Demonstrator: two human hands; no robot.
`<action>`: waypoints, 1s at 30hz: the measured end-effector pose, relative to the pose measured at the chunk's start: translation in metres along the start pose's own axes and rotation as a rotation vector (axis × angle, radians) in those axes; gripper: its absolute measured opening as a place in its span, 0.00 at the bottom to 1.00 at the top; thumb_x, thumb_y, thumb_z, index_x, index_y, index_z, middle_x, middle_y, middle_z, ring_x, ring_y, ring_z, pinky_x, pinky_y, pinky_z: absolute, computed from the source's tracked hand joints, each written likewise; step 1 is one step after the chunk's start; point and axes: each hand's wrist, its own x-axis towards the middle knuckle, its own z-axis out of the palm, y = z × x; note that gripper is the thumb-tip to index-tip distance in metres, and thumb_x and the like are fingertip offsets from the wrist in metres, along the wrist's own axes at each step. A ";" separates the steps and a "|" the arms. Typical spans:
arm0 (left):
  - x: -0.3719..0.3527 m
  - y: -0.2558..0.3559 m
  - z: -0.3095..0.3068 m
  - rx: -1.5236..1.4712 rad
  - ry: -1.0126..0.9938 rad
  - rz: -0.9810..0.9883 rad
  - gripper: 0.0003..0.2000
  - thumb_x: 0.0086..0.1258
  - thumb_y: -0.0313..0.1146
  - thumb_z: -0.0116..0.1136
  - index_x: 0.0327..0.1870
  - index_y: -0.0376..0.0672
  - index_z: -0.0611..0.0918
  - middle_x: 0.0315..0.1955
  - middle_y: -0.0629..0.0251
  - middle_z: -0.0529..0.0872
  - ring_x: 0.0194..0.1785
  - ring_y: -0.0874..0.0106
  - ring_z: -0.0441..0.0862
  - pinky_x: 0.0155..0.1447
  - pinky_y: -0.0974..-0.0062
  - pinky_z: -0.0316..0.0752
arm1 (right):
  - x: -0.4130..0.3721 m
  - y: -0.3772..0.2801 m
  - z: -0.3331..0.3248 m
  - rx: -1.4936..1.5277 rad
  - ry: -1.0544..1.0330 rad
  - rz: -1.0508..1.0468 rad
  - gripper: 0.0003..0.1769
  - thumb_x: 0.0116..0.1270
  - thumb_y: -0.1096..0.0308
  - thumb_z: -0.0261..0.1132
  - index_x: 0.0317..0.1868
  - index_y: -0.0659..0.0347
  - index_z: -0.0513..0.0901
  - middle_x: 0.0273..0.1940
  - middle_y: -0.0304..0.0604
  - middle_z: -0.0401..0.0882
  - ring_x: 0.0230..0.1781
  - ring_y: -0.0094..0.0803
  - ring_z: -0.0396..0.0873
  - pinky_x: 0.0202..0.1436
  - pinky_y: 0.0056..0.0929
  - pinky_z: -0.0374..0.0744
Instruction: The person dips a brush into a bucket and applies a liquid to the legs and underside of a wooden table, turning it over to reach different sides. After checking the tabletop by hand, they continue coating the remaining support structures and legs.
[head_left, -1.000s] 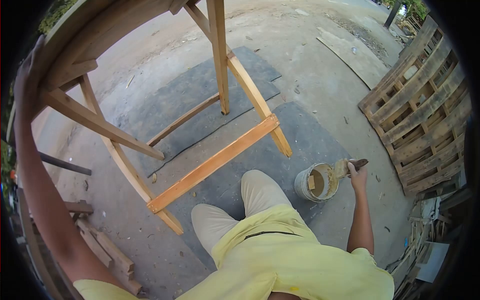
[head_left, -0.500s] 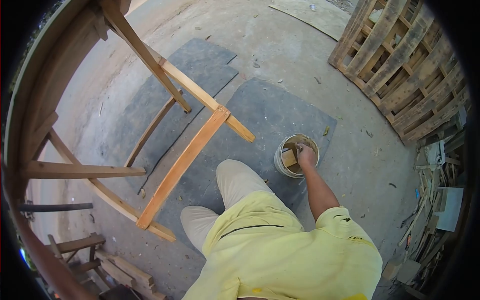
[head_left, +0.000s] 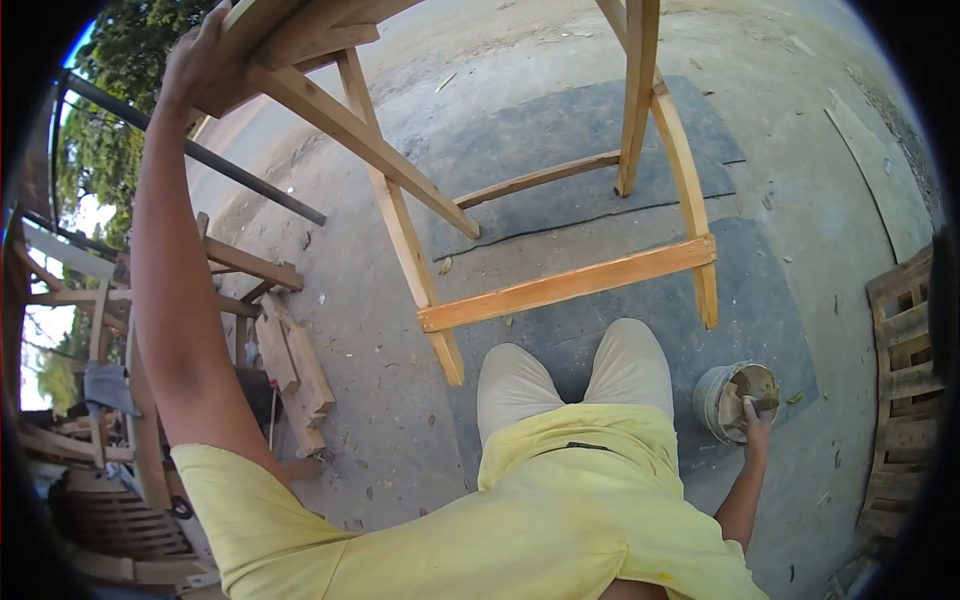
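A wooden frame with an orange-brown crossbar [head_left: 570, 285] stands in front of my knees, its legs over the dark mat. My left hand [head_left: 197, 60] is raised at the upper left, its fingers wrapped round the edge of the frame's upper wooden part [head_left: 300, 40]. Down at the right, my right hand [head_left: 757, 418] is at the mouth of a round, stained bucket [head_left: 712, 405]. Between its fingers is a small dark flat piece [head_left: 766, 405], too small to identify. Light brown material shows inside the bucket.
Beneath the frame and bucket lies a dark mat [head_left: 780, 300]. A slatted wooden pallet [head_left: 908, 400] is at the right edge. Stacked wood pieces [head_left: 295, 365] lie at the left, near a dark pole [head_left: 250, 178]. More wooden frames stand farther left.
The view has swung left, so the frame and bucket appear farther right. My left hand now shows on the frame's top. My right hand remains at the bucket, with a dark piece now visible.
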 end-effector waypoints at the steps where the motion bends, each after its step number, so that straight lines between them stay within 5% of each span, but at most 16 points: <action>1: 0.004 -0.013 0.001 -0.060 -0.025 0.026 0.33 0.75 0.61 0.44 0.54 0.37 0.85 0.45 0.48 0.88 0.50 0.63 0.84 0.60 0.64 0.74 | 0.011 0.006 -0.014 0.060 0.063 0.056 0.20 0.71 0.57 0.68 0.56 0.60 0.81 0.44 0.38 0.83 0.38 0.27 0.84 0.35 0.26 0.82; 5: 0.013 -0.009 -0.023 -0.370 -0.200 -0.324 0.29 0.75 0.58 0.47 0.54 0.38 0.85 0.46 0.53 0.88 0.50 0.67 0.83 0.60 0.69 0.73 | 0.038 0.012 -0.054 0.518 0.155 0.034 0.23 0.74 0.53 0.66 0.59 0.60 0.78 0.51 0.42 0.83 0.49 0.32 0.83 0.47 0.31 0.81; 7: -0.008 0.042 -0.026 -0.555 0.072 -0.409 0.29 0.76 0.54 0.44 0.33 0.34 0.87 0.30 0.56 0.88 0.38 0.63 0.84 0.49 0.61 0.75 | 0.038 -0.022 -0.054 0.748 0.204 0.013 0.24 0.75 0.52 0.65 0.60 0.60 0.77 0.53 0.44 0.83 0.54 0.34 0.82 0.53 0.33 0.81; 8: -0.010 0.054 -0.030 -0.493 0.080 -0.441 0.28 0.75 0.54 0.45 0.35 0.36 0.86 0.30 0.64 0.85 0.39 0.71 0.79 0.47 0.66 0.73 | 0.041 -0.042 -0.046 0.845 0.111 -0.034 0.22 0.76 0.53 0.63 0.60 0.61 0.77 0.56 0.45 0.82 0.58 0.36 0.80 0.58 0.37 0.79; 13: -0.019 0.083 -0.043 -0.605 -0.035 -0.584 0.22 0.73 0.52 0.49 0.37 0.40 0.85 0.34 0.65 0.85 0.38 0.73 0.79 0.45 0.68 0.74 | 0.013 -0.199 0.134 1.033 -0.509 -0.088 0.15 0.80 0.63 0.57 0.59 0.62 0.78 0.62 0.47 0.79 0.65 0.38 0.77 0.70 0.44 0.75; 14: -0.023 0.092 -0.046 -0.662 -0.033 -0.599 0.21 0.73 0.51 0.49 0.37 0.41 0.85 0.34 0.65 0.85 0.39 0.73 0.79 0.45 0.68 0.74 | -0.003 -0.229 0.181 1.004 -0.715 -0.067 0.14 0.80 0.64 0.57 0.59 0.61 0.78 0.61 0.45 0.80 0.65 0.37 0.77 0.70 0.43 0.75; 18: -0.021 0.092 -0.050 -0.663 -0.072 -0.651 0.23 0.73 0.51 0.49 0.43 0.38 0.86 0.39 0.61 0.87 0.43 0.70 0.82 0.49 0.67 0.76 | -0.053 -0.307 0.358 0.850 -0.943 0.040 0.13 0.72 0.63 0.67 0.54 0.56 0.83 0.51 0.39 0.81 0.54 0.31 0.80 0.56 0.33 0.81; 21: -0.012 0.020 -0.024 -0.570 -0.165 -0.440 0.29 0.74 0.58 0.49 0.51 0.37 0.87 0.44 0.57 0.88 0.48 0.69 0.81 0.61 0.72 0.70 | -0.066 -0.341 0.478 0.937 -1.053 0.127 0.12 0.71 0.65 0.69 0.52 0.56 0.83 0.48 0.38 0.82 0.49 0.31 0.80 0.49 0.33 0.80; 25: -0.020 0.055 -0.042 -0.521 -0.251 -0.469 0.33 0.73 0.60 0.49 0.58 0.35 0.83 0.52 0.57 0.86 0.54 0.69 0.79 0.64 0.72 0.67 | -0.115 -0.418 0.590 1.171 -1.295 0.077 0.10 0.71 0.67 0.68 0.51 0.57 0.83 0.46 0.40 0.84 0.47 0.34 0.81 0.47 0.33 0.81; 26: -0.024 0.069 -0.042 -0.493 -0.138 -0.427 0.32 0.72 0.59 0.48 0.47 0.33 0.86 0.39 0.57 0.87 0.42 0.68 0.77 0.57 0.72 0.69 | -0.131 -0.435 0.610 1.181 -1.309 0.078 0.10 0.71 0.67 0.68 0.51 0.57 0.83 0.46 0.40 0.84 0.47 0.34 0.81 0.47 0.33 0.81; 30: -0.028 0.081 -0.047 -0.541 -0.143 -0.482 0.32 0.72 0.59 0.48 0.46 0.32 0.86 0.40 0.55 0.88 0.43 0.66 0.79 0.58 0.71 0.69 | -0.150 -0.442 0.653 1.132 -1.150 0.033 0.10 0.71 0.68 0.67 0.49 0.62 0.81 0.43 0.46 0.85 0.37 0.37 0.86 0.38 0.33 0.87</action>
